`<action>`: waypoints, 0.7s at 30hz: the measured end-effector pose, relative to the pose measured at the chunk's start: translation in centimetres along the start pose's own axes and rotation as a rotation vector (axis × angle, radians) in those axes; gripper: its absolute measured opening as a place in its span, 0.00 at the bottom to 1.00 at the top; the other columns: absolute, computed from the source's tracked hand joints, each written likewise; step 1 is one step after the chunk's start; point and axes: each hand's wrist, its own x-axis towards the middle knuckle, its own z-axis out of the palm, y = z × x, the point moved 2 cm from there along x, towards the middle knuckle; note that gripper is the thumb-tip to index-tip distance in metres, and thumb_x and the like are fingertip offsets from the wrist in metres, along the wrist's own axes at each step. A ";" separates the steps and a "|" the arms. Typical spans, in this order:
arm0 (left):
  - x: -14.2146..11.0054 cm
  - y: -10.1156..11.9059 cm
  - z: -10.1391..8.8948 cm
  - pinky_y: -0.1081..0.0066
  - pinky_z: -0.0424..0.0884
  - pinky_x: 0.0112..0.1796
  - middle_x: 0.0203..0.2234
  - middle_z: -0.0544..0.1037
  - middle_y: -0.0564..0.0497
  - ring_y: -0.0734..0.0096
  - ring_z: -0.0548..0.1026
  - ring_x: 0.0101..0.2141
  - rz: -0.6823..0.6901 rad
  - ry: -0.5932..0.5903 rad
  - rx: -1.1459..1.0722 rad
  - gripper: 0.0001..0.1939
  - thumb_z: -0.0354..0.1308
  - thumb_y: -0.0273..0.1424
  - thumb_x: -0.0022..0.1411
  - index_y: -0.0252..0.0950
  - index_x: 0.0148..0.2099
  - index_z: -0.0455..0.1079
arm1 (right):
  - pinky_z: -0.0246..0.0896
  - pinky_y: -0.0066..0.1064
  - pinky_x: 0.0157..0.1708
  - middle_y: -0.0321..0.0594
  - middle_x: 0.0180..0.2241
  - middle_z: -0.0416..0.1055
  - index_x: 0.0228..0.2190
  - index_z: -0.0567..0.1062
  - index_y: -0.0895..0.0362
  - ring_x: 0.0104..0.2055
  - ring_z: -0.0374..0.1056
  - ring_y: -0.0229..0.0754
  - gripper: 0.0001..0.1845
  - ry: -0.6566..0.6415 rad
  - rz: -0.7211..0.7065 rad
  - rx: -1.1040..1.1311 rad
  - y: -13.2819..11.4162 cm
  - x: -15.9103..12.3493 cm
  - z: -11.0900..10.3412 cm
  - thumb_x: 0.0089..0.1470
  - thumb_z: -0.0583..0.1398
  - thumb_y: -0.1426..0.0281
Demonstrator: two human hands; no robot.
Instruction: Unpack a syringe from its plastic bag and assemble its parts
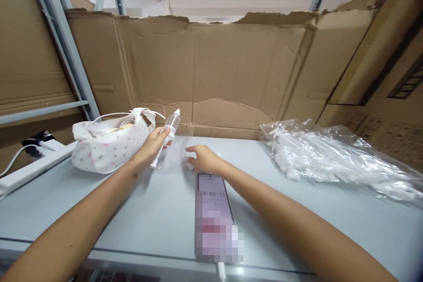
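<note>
My left hand (158, 143) is closed round a clear plastic syringe (173, 120), held tilted with its white-capped tip pointing up and away. Its white plunger reaches down below the hand. Between my hands a thin clear plastic bag (173, 153) lies over the tabletop. At the bag's right side, my right hand (204, 158) has its fingers bent and seems to pinch the film. Something small and whitish shows under those fingers, too blurred to name. Just below the right hand lies a phone (213, 211) with a running timer on its screen, partly pixelated.
A white patterned fabric pouch (107, 152) stands left of my left hand. A power strip (36, 165) with plugs is at the far left. On the right lies a large clear bag of white plastic parts (317, 154). Cardboard (214, 66) walls the back of the grey table (148, 224).
</note>
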 end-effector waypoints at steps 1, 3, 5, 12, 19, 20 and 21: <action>-0.1 -0.1 0.2 0.72 0.67 0.32 0.35 0.74 0.49 0.67 0.74 0.33 -0.010 -0.024 -0.024 0.23 0.48 0.51 0.58 0.36 0.41 0.64 | 0.65 0.36 0.43 0.53 0.46 0.73 0.55 0.66 0.62 0.43 0.72 0.48 0.26 0.030 -0.023 -0.087 -0.3 0.0 0.3 0.54 0.56 0.73; -0.5 -0.4 0.7 0.72 0.66 0.29 0.33 0.74 0.49 0.67 0.74 0.32 -0.039 -0.066 -0.050 0.23 0.48 0.52 0.57 0.36 0.38 0.64 | 0.61 0.40 0.46 0.54 0.51 0.68 0.52 0.69 0.59 0.49 0.68 0.53 0.24 0.075 -0.061 -0.248 -0.8 0.0 0.7 0.52 0.57 0.72; -0.7 -0.8 1.2 0.73 0.65 0.27 0.30 0.74 0.50 0.68 0.73 0.29 -0.062 -0.103 -0.057 0.23 0.50 0.52 0.57 0.36 0.36 0.65 | 0.61 0.43 0.44 0.55 0.48 0.69 0.49 0.71 0.58 0.48 0.68 0.56 0.21 0.090 -0.078 -0.379 -1.0 -0.2 0.9 0.53 0.55 0.70; -0.4 -2.8 2.7 0.71 0.63 0.24 0.23 0.71 0.52 0.70 0.69 0.22 -0.091 -0.148 -0.015 0.25 0.52 0.52 0.54 0.34 0.38 0.67 | 0.62 0.37 0.36 0.49 0.40 0.75 0.48 0.72 0.53 0.41 0.72 0.51 0.20 0.012 -0.156 -0.626 0.0 -0.9 0.3 0.58 0.48 0.66; -0.2 -3.6 3.4 0.68 0.66 0.36 0.36 0.76 0.47 0.62 0.73 0.36 -0.049 -0.129 0.081 0.28 0.51 0.53 0.55 0.35 0.44 0.69 | 0.60 0.33 0.33 0.44 0.42 0.74 0.51 0.69 0.52 0.40 0.72 0.48 0.20 0.003 -0.215 -0.693 1.3 -1.9 -0.4 0.57 0.51 0.68; -0.4 -3.5 3.5 0.68 0.66 0.36 0.36 0.76 0.47 0.61 0.73 0.36 -0.044 -0.138 0.093 0.28 0.51 0.54 0.55 0.35 0.44 0.69 | 0.60 0.33 0.33 0.44 0.43 0.74 0.51 0.69 0.52 0.39 0.72 0.47 0.20 0.016 -0.219 -0.696 1.5 -2.1 -0.6 0.57 0.51 0.68; -0.7 -3.4 3.6 0.68 0.66 0.36 0.36 0.76 0.47 0.61 0.73 0.36 -0.039 -0.146 0.104 0.27 0.51 0.53 0.55 0.35 0.44 0.69 | 0.60 0.33 0.32 0.43 0.43 0.74 0.51 0.69 0.51 0.39 0.72 0.47 0.20 0.035 -0.224 -0.700 1.6 -2.2 -0.8 0.57 0.51 0.68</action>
